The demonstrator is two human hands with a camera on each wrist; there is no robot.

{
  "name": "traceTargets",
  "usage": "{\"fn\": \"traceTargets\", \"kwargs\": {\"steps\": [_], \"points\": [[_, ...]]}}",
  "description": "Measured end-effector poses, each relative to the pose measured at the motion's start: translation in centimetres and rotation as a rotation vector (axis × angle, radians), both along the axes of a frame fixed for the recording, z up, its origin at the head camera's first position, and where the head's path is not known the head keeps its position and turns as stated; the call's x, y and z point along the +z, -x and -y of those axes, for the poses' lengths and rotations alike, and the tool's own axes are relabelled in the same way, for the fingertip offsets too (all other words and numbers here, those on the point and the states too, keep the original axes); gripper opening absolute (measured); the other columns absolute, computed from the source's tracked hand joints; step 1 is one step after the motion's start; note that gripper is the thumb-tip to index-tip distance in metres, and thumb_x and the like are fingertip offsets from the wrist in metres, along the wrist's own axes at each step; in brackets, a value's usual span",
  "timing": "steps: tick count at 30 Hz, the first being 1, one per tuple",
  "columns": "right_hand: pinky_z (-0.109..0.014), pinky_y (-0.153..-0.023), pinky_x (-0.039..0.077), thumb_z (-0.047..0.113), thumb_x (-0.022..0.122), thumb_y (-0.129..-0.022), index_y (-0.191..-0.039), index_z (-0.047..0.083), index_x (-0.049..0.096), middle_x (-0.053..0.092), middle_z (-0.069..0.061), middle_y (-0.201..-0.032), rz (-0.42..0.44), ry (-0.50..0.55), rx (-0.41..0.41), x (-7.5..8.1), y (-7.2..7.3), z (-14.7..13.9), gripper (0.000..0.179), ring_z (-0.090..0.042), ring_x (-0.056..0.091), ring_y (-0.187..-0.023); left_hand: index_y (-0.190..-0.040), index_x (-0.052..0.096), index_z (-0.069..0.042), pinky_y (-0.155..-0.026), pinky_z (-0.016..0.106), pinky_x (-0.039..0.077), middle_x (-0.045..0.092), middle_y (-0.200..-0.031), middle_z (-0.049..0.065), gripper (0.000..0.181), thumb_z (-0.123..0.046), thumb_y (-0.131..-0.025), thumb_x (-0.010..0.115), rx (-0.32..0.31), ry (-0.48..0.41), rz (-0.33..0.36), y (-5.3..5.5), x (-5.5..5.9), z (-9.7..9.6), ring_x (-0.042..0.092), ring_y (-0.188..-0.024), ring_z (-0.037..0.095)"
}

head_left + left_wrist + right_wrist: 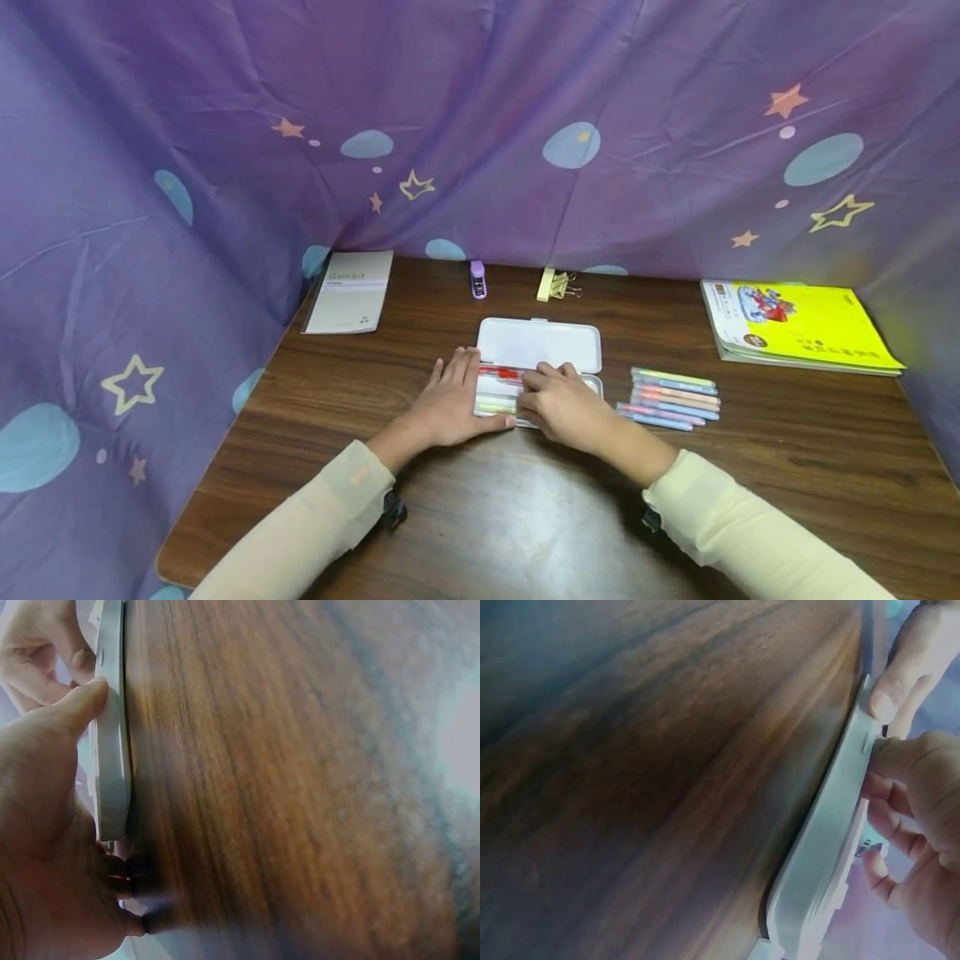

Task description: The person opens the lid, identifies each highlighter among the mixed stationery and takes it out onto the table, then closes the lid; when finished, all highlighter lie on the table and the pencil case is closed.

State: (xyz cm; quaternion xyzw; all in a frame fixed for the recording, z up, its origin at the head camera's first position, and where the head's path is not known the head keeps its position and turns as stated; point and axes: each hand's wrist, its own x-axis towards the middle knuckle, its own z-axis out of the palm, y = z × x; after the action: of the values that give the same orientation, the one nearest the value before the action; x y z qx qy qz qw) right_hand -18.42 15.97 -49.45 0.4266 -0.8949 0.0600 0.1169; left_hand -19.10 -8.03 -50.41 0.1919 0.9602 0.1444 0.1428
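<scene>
A white pencil case (538,345) lies with its lid folded back on the wooden table. Inside it are a red pen (508,374) and a yellow-green pen (495,408). My left hand (448,408) steadies the case, fingers extended along its left end and thumb against the front rim, as the left wrist view also shows. Over the right half of the case, my right hand (564,406) has bent fingers reaching inside. In the right wrist view its thumb (900,756) is at the front wall (821,840). Whether those fingers pinch anything is hidden.
Several pastel pens (671,400) lie right of the case. Behind it stand a purple stapler (477,280) and yellow binder clips (561,286). A notebook (348,292) lies back left, yellow books (806,327) back right. A purple curtain (480,125) borders the table.
</scene>
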Motion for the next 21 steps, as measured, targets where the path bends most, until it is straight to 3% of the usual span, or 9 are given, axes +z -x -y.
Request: {"fn": "traceTargets", "kwargs": {"steps": [7, 21], "points": [[-0.04, -0.076, 0.048, 0.029, 0.087, -0.096, -0.091, 0.02, 0.081, 0.063, 0.003, -0.095, 0.053, -0.018, -0.046, -0.2, 0.0, 0.2, 0.012, -0.019, 0.056, -0.091, -0.177, 0.002, 0.0, -0.143, 0.058, 0.005, 0.007, -0.187, 0.02, 0.131, -0.088, -0.096, 0.056, -0.001, -0.001, 0.013, -0.1, 0.1, -0.2, 0.005, -0.175, 0.036], [-0.041, -0.08, 0.049, 0.03, 0.094, -0.088, -0.096, 0.018, 0.077, 0.062, 0.001, -0.099, -0.076, 0.12, -0.055, 1.0, 0.0, -2.0, 0.022, -0.022, 0.056, -0.093, -0.177, 0.005, 0.001, -0.143, 0.058, 0.007, 0.01, -0.186, 0.021, 0.129, -0.084, -0.097, 0.059, 0.002, -0.016, 0.003, -0.2, 0.5, 0.0, 0.007, -0.175, 0.038]]}}
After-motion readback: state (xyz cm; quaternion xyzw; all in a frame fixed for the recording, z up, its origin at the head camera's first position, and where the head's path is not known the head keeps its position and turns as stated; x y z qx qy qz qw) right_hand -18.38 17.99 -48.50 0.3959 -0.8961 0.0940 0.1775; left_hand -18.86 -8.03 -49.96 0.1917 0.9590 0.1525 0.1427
